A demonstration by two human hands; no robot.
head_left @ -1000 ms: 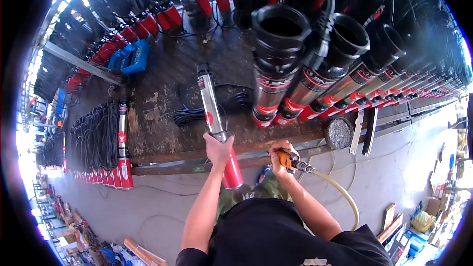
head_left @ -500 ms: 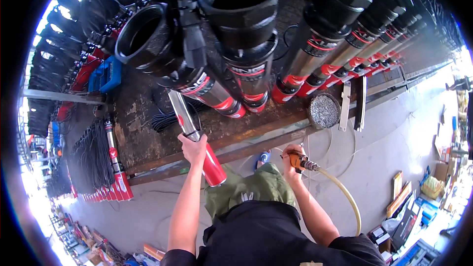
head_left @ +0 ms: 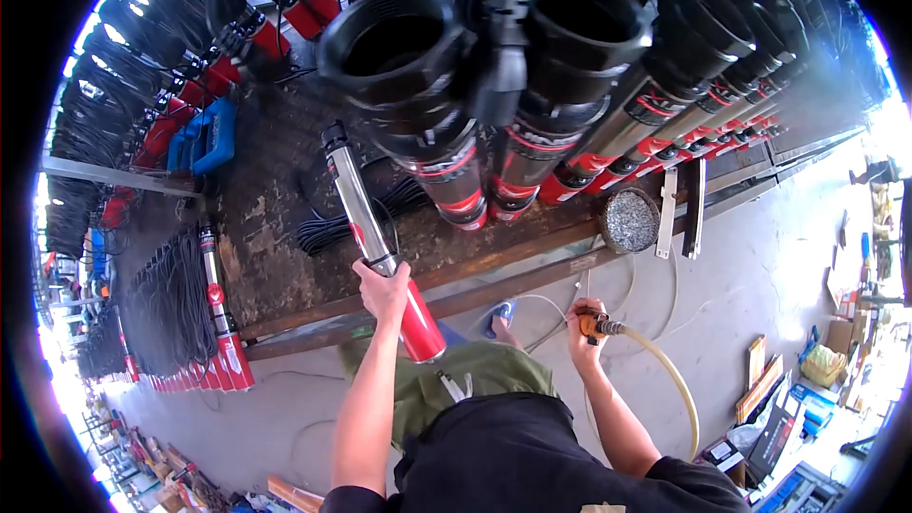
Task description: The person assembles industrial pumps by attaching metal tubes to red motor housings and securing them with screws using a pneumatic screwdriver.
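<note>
A long submersible pump (head_left: 363, 201), silver with a black top and a red lower end, leans at the edge of the dark workbench (head_left: 249, 275). My left hand (head_left: 384, 294) is wrapped round its middle, just above the red part, which sticks out past the bench toward me. In my right hand (head_left: 583, 347) is an orange and black air tool (head_left: 600, 325), held over the floor to the right of the pump and apart from it. A pale yellow hose (head_left: 676, 382) runs from the tool down to the right. The tool's tip is hard to make out.
Large upright pumps (head_left: 446, 180) with wide black open tops line the bench ahead. A round bowl of small metal pieces (head_left: 630, 220) sits at its edge, beside metal strips (head_left: 668, 214). Coiled black cable (head_left: 318, 236) lies left of the held pump; a blue case (head_left: 202, 140) stands farther left.
The view has shifted, and the held pump's black top now shows. My right hand with the air tool has moved a little right and lower. Both grips are unchanged.
</note>
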